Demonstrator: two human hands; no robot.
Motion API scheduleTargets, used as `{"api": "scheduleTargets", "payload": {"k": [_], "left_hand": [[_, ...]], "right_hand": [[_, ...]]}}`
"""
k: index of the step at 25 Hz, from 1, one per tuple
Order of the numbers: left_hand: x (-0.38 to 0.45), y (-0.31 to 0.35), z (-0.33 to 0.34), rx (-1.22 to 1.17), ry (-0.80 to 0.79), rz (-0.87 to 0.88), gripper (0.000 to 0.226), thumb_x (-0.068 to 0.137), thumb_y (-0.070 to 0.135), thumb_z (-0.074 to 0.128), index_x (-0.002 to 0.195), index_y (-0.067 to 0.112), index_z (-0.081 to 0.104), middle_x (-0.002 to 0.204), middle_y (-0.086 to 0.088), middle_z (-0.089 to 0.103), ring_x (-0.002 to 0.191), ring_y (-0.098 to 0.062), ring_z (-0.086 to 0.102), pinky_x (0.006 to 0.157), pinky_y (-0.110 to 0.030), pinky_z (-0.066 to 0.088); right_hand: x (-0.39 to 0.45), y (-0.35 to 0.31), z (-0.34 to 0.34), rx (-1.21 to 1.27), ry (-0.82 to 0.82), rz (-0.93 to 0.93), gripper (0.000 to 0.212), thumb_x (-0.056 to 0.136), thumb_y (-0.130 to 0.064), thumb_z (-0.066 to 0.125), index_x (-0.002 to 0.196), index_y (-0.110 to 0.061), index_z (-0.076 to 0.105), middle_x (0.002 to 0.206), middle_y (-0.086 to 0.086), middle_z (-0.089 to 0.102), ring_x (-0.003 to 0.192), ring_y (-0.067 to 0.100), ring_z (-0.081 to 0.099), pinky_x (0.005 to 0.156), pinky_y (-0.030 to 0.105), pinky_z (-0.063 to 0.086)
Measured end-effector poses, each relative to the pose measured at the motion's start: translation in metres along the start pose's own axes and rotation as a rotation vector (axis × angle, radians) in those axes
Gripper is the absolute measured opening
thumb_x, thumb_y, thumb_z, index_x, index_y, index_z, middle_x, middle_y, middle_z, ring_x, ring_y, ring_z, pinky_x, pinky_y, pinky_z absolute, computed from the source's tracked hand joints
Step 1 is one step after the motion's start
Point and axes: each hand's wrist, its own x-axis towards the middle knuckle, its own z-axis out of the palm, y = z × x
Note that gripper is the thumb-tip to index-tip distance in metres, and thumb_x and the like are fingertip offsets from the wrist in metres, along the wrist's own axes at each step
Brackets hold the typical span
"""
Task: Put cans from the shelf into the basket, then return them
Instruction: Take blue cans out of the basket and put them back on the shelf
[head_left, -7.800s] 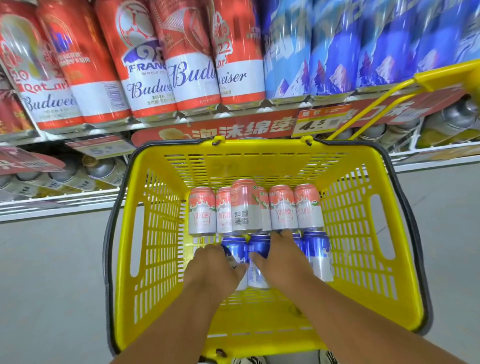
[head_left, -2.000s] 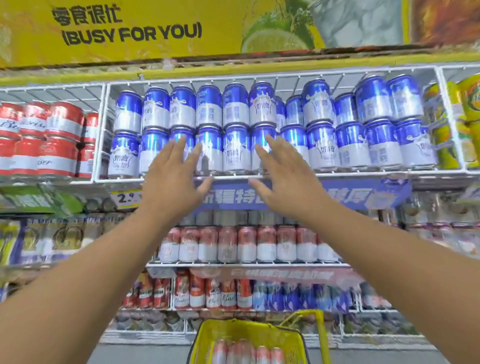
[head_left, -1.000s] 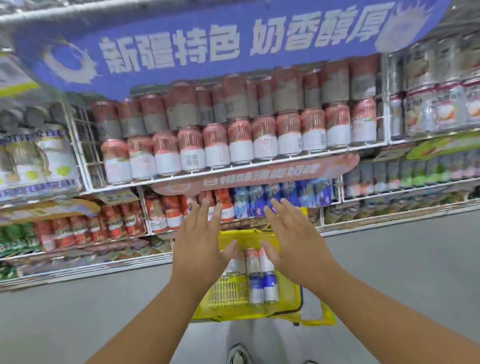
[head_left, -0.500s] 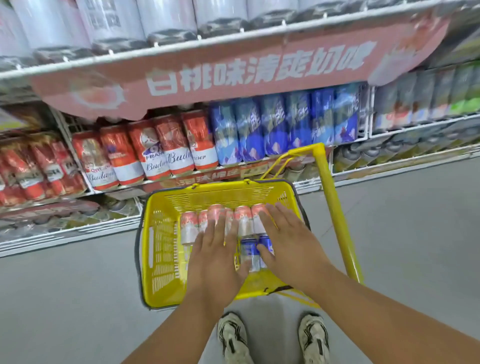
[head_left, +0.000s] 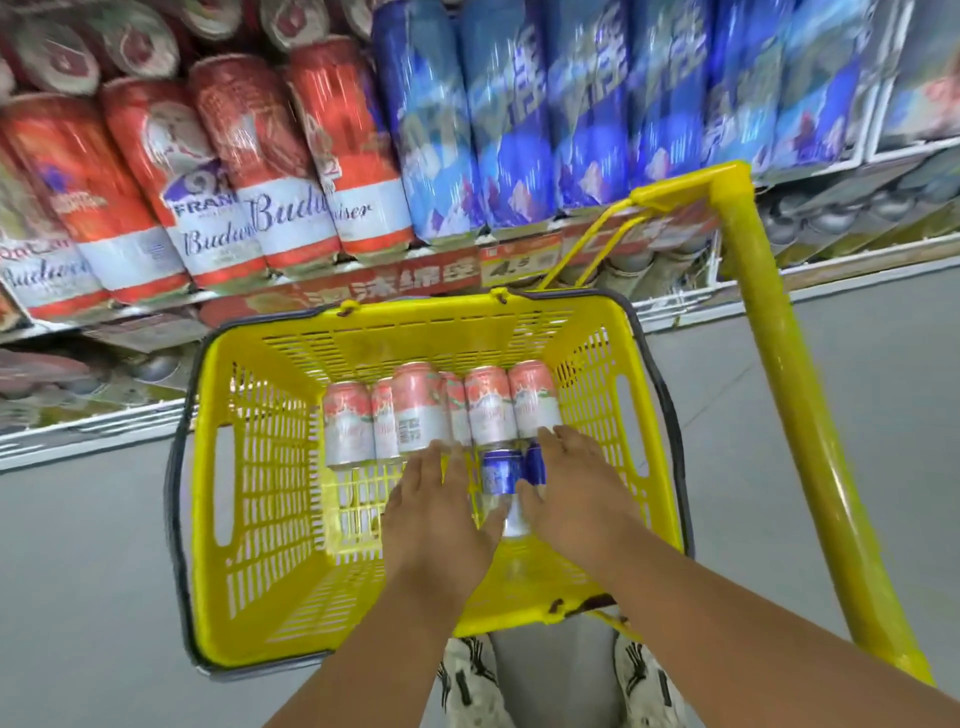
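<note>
You are reaching both hands, left hand (head_left: 434, 512) and right hand (head_left: 576, 493), fingers relaxed and grasping nothing, toward blue cans (head_left: 501, 475) in the basket (head_left: 249, 597); next, grip them for reshelving.

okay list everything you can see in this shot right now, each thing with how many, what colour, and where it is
basket: one, yellow with a dark rim, on the floor below the shelves
pink cans: six visible, pink and white, in a row at the far end of the basket
blue cans: at least two, blue and white, near side of the pink row, partly under the hands
basket handle: one, yellow, raised at the right
red cans: several, red and white, left part of the shelf
tall blue cans: several, blue, right part of the shelf; blurred
price tag: one, yellow, shelf edge
floor: grey
shoes: two, white and black, bottom edge
left hand: reaching down by the blue cans
right hand: over the blue cans
</note>
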Motion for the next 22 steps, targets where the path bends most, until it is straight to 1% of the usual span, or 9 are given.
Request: {"api": "scheduleTargets", "payload": {"k": [2, 5, 7, 9, 12, 16, 18, 20, 22], "left_hand": [[0.013, 0.003, 0.01, 0.007, -0.02, 0.003, 0.081, 0.091, 0.065, 0.046, 0.156, 0.021, 0.026, 0.163, -0.002, 0.023, 0.147, -0.025, 0.027, 0.113, -0.038, 0.038], [0.022, 0.017, 0.026, -0.067, 0.026, 0.042, 0.063, 0.088, 0.057, 0.055, 0.138, 0.02, 0.05, 0.136, -0.001, 0.05, 0.126, -0.022, 0.05, 0.093, -0.036, 0.049], [0.027, 0.025, 0.039, -0.202, -0.047, -0.081, 0.06, 0.086, 0.059, 0.06, 0.13, 0.019, 0.055, 0.125, -0.001, 0.054, 0.118, -0.023, 0.054, 0.087, -0.036, 0.051], [0.036, 0.024, 0.055, -0.35, -0.169, -0.295, 0.068, 0.081, 0.059, 0.068, 0.129, 0.012, 0.054, 0.123, -0.007, 0.053, 0.118, -0.028, 0.054, 0.089, -0.037, 0.05], [0.051, 0.022, 0.07, -0.556, -0.299, -0.51, 0.068, 0.074, 0.054, 0.079, 0.118, 0.008, 0.056, 0.102, 0.0, 0.054, 0.099, -0.023, 0.06, 0.079, -0.032, 0.051], [0.063, 0.027, 0.087, -0.715, -0.385, -0.548, 0.034, 0.075, 0.035, 0.083, 0.081, 0.023, 0.052, 0.09, 0.001, 0.066, 0.076, -0.016, 0.059, 0.068, -0.027, 0.048], [0.067, 0.023, 0.091, -0.711, -0.362, -0.559, 0.033, 0.074, 0.035, 0.083, 0.082, 0.021, 0.054, 0.087, 0.0, 0.066, 0.068, -0.012, 0.057, 0.06, -0.027, 0.049], [0.066, 0.016, 0.089, -0.706, -0.353, -0.574, 0.041, 0.071, 0.039, 0.086, 0.088, 0.019, 0.054, 0.086, 0.003, 0.063, 0.064, -0.007, 0.053, 0.049, -0.023, 0.038], [0.065, 0.006, 0.089, -0.703, -0.341, -0.574, 0.045, 0.07, 0.042, 0.087, 0.093, 0.018, 0.058, 0.085, 0.005, 0.062, 0.065, -0.006, 0.054, 0.048, -0.02, 0.035]], "right_hand": [[0.018, 0.007, 0.011, 0.125, -0.018, 0.125, 0.062, 0.09, -0.042, 0.057, 0.143, -0.011, 0.044, 0.139, 0.01, 0.047, 0.129, 0.029, 0.044, 0.105, 0.038, 0.043], [0.038, 0.017, 0.023, 0.322, -0.025, 0.317, 0.033, 0.087, -0.037, 0.059, 0.108, -0.012, 0.057, 0.109, 0.005, 0.057, 0.108, 0.028, 0.059, 0.082, 0.029, 0.046], [0.047, 0.022, 0.025, 0.391, -0.067, 0.437, 0.019, 0.091, -0.03, 0.061, 0.094, -0.014, 0.053, 0.095, 0.005, 0.055, 0.101, 0.029, 0.062, 0.069, 0.023, 0.038], [0.056, 0.023, 0.03, 0.389, -0.134, 0.506, 0.015, 0.093, -0.025, 0.06, 0.093, -0.011, 0.062, 0.096, 0.011, 0.064, 0.101, 0.028, 0.064, 0.062, 0.021, 0.034], [0.068, 0.021, 0.042, 0.328, -0.157, 0.566, 0.011, 0.09, -0.019, 0.061, 0.095, -0.011, 0.067, 0.107, 0.01, 0.07, 0.102, 0.027, 0.066, 0.066, 0.022, 0.038], [0.084, 0.017, 0.061, 0.206, -0.129, 0.564, 0.021, 0.089, -0.024, 0.062, 0.106, -0.014, 0.07, 0.114, 0.006, 0.07, 0.106, 0.023, 0.067, 0.07, 0.022, 0.04], [0.086, 0.017, 0.067, 0.162, -0.125, 0.562, 0.023, 0.09, -0.026, 0.063, 0.108, -0.014, 0.07, 0.116, 0.006, 0.07, 0.107, 0.023, 0.067, 0.072, 0.023, 0.044], [0.083, 0.017, 0.069, 0.175, -0.106, 0.575, 0.028, 0.086, -0.029, 0.07, 0.11, -0.014, 0.07, 0.115, 0.006, 0.07, 0.106, 0.024, 0.067, 0.075, 0.025, 0.048], [0.082, 0.019, 0.071, 0.261, -0.07, 0.601, 0.037, 0.078, -0.032, 0.08, 0.107, -0.013, 0.071, 0.11, 0.006, 0.072, 0.101, 0.025, 0.069, 0.071, 0.027, 0.05]]}}
